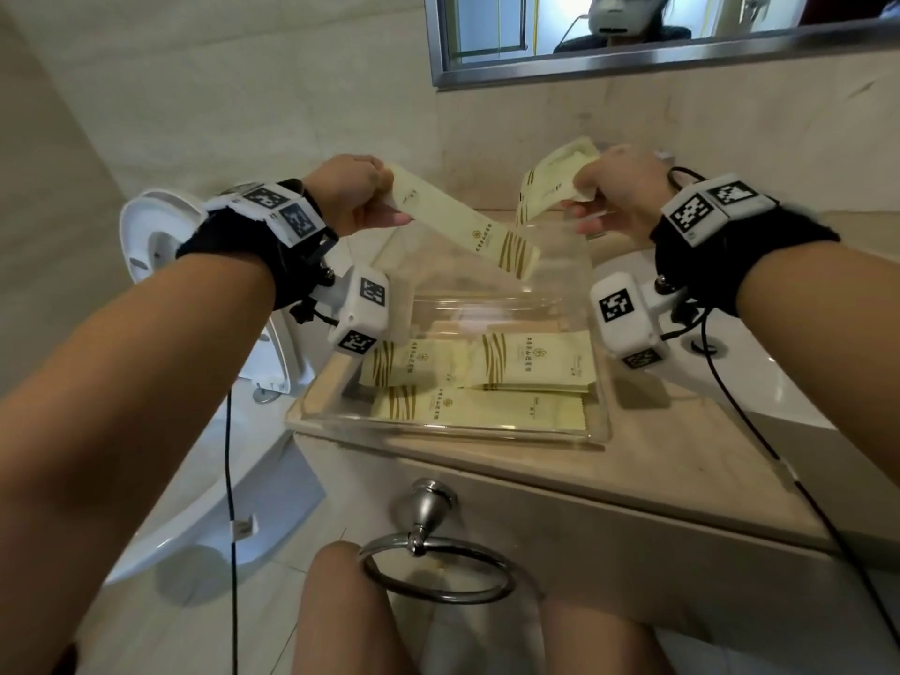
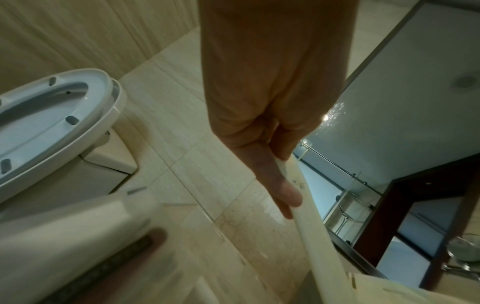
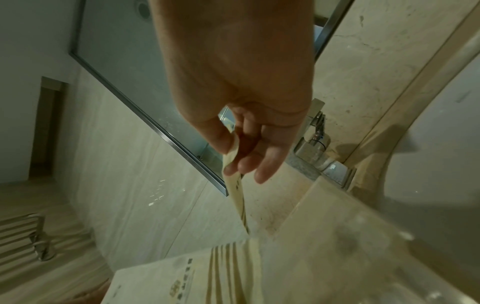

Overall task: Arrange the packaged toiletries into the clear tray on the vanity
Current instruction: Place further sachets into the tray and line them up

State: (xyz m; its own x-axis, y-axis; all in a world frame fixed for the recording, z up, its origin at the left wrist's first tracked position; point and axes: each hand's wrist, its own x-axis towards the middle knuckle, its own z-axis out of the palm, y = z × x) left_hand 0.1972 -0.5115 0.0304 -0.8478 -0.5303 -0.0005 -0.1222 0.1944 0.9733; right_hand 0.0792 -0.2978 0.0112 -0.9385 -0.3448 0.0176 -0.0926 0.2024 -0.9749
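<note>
A clear tray [image 1: 601, 382] sits on the beige vanity top [image 1: 682, 479] with three pale yellow packets [image 1: 531, 360] lying flat in its near half. My left hand [image 1: 358, 197] pinches one end of a long yellow packet [image 1: 462, 226], which slants down over the tray's far side. That packet [image 2: 309, 222] shows edge-on in the left wrist view, under my thumb [image 2: 283, 189]. My right hand [image 1: 618, 192] pinches a few stacked packets [image 1: 555, 185] above the tray's back right corner. They hang below its fingers [image 3: 249, 162] as thin packets [image 3: 237, 197].
A toilet with raised lid [image 1: 156, 246] stands left of the vanity. A white sink [image 1: 759, 377] lies to the right, with a chrome tap [image 3: 317, 152] behind it. A mirror [image 1: 633, 36] hangs above. A metal towel ring [image 1: 438, 567] hangs on the vanity front.
</note>
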